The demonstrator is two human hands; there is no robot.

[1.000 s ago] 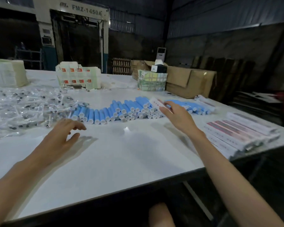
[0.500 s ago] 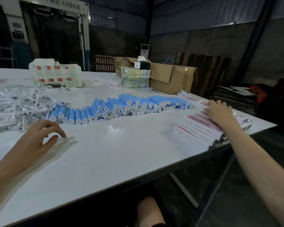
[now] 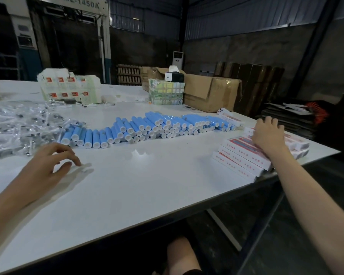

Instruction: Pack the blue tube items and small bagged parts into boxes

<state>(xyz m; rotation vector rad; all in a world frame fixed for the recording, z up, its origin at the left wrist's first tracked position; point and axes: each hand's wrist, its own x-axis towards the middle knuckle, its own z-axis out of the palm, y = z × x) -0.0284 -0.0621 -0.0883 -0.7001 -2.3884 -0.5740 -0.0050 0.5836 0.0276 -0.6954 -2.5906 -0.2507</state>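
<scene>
We see the right hand [image 3: 267, 135] resting spread fingers on the stacked boxes [image 3: 240, 161], the left hand [image 3: 46, 167] loosely curled and empty, blue tubes [image 3: 139, 126] just beyond its fingertips.

Your bench [image 3: 147, 195] looks smooth, faintly glossy white; bagged parts [image 3: 18, 130] shine in clear plastic; far carton [image 3: 211, 94] matt cardboard.

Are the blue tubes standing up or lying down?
Lying down: the blue tubes rest on their sides in a row on the table, white ends toward the camera.
</scene>
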